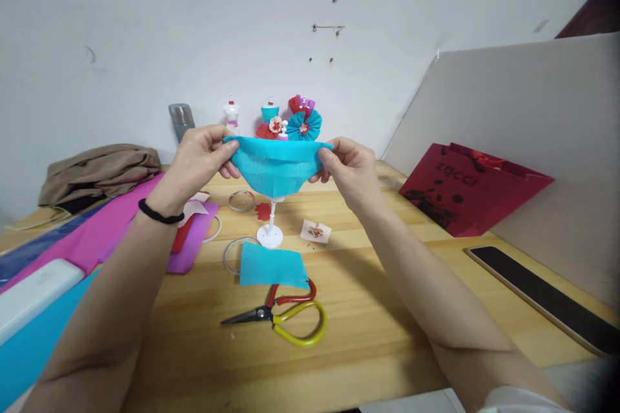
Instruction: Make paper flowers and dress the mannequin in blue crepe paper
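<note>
Stretched between both hands is a piece of blue crepe paper [277, 164], its top edge folded over and its lower edge curved. My left hand [206, 151] pinches the left corner between thumb and fingers. At the right corner, my right hand [349, 168] grips in the same way. Behind the paper stands a small white doll stand [270, 235]; the paper hides its upper part. Below it on the table lie a blue paper rectangle [271, 264] and scissors [290, 319] with one red and one yellow handle.
Small dress forms with paper flowers [304, 125] stand by the wall. Tape rolls [241, 201] and a sticker [316, 231] lie mid-table. Purple paper [194, 239] and brown cloth [99, 171] are left; a red bag [469, 190] and a phone [542, 297] are right.
</note>
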`<state>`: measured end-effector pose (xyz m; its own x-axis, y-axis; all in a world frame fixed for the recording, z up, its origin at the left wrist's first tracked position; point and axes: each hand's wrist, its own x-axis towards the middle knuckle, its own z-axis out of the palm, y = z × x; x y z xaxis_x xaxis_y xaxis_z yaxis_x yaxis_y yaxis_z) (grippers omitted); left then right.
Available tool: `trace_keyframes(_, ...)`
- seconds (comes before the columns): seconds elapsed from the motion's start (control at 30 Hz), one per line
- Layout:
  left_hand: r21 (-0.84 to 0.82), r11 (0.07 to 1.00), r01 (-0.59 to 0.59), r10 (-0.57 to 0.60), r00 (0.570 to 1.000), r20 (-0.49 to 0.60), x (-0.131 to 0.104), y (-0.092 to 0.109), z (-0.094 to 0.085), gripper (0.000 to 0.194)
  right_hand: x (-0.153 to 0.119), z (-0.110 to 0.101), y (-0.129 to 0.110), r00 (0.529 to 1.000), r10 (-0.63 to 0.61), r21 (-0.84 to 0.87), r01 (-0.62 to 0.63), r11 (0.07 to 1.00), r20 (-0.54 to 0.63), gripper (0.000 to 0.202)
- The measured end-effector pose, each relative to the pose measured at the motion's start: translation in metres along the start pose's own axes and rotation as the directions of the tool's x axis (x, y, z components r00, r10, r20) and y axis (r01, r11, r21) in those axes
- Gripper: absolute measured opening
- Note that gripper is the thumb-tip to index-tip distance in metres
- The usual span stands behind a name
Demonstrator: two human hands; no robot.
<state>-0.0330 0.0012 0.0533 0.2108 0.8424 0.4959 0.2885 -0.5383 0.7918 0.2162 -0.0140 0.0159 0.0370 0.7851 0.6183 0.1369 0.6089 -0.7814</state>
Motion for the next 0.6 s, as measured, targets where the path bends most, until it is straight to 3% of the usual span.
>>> trace_keyframes(0.6,-0.05,0.999,0.011,-0.01,1.0,0.013,0.004,-0.008,0.005,0.004,0.002,0.001,0.011,1.0,-0.007,0.054,0.006,0.999,0.019,0.032)
